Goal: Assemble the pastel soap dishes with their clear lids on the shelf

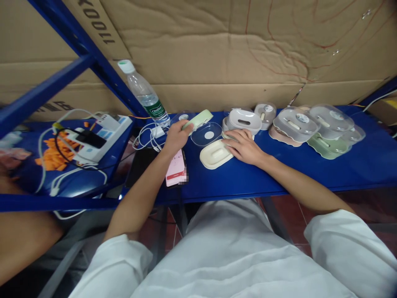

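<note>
Head view: left hand (178,135), fingers clamped on the near end of a pale green piece (201,119). Right hand (245,147) lies over the right end of a cream tray (214,156) on the blue bench (214,182); cannot tell whether its fingers grip. Clear lid (201,136) between hands. Phone (175,170) beside left forearm. Lidded boxes (297,121) farther right.
</note>
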A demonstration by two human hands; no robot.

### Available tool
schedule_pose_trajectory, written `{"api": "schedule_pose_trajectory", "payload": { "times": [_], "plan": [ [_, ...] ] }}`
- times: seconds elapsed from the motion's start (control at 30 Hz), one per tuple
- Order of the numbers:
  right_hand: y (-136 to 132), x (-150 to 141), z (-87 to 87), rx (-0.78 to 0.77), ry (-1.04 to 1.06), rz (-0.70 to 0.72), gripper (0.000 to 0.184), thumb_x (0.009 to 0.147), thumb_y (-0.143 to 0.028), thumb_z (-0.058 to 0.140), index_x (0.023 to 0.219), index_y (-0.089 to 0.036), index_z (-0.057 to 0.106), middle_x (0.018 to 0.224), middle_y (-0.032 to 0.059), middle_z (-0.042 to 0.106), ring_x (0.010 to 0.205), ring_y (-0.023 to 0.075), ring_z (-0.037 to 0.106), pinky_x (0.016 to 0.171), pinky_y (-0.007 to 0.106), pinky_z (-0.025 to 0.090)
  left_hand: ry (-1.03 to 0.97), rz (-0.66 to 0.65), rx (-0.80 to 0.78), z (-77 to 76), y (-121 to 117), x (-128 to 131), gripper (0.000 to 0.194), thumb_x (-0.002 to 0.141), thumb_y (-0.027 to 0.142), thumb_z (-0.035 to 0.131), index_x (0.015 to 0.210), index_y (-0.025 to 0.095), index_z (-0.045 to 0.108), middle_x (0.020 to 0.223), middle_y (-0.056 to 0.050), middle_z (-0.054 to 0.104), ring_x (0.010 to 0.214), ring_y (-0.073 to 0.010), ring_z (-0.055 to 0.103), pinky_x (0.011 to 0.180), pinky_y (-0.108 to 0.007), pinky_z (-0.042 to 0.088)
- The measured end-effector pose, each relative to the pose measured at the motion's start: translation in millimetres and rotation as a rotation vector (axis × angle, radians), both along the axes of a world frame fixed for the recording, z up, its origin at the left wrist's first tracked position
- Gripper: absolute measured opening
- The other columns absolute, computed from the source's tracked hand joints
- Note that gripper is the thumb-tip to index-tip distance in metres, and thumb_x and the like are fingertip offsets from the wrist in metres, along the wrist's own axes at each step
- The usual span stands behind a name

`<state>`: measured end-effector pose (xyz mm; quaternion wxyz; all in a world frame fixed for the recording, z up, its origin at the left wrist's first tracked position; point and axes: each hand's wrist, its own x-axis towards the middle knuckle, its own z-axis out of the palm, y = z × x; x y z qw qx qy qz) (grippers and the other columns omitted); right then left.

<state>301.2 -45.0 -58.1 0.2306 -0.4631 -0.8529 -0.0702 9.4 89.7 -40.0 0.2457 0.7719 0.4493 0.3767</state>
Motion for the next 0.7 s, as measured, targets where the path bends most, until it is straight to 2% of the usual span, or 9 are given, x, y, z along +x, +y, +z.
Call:
{"api": "schedule_pose_trajectory", "payload": {
  "times": [0.33, 0.57, 0.7],
  "plan": [
    [1.7, 1.9, -2.4, 0.015, -0.013, 0.03, 0.039, 0.114, -0.033, 0.043, 0.139, -0.021, 0.07, 0.152, 0.017, 0.063, 0.139, 0.0353, 0.054, 0.113, 0.054, 0.037, 0.069, 0.011, -0.033, 7.8, -10.3, 6.2, 0.027, 0.101, 0.046, 0.058, 0.093, 0.022, 0.069, 0.077, 0.0, 0.064, 0.077, -0.0203, 0.059, 0.078, -0.034, 0.044],
    [1.4, 1.5, -2.3, -0.019, -0.006, 0.026, 0.04, 0.113, -0.032, 0.042, 0.14, -0.023, 0.07, 0.154, 0.0168, 0.062, 0.14, 0.0364, 0.053, 0.113, 0.056, 0.035, 0.071, 0.033, 0.069, 2.3, -6.4, 6.4, 0.031, 0.106, 0.049, 0.053, 0.095, 0.023, 0.065, 0.081, 0.0, 0.065, 0.081, -0.0207, 0.06, 0.083, -0.034, 0.045],
    [1.1, 1.3, -1.2, -0.015, -0.018, 0.03, 0.041, 0.114, -0.032, 0.04, 0.138, -0.021, 0.071, 0.153, 0.0178, 0.063, 0.139, 0.0353, 0.053, 0.113, 0.055, 0.036, 0.005, 0.038, 0.14, -2.3, -2.7, 4.7, 0.034, 0.108, 0.052, 0.048, 0.103, 0.024, 0.064, 0.094, -0.003, 0.07, 0.089, -0.0217, 0.063, 0.087, -0.035, 0.048]
  ]
}}
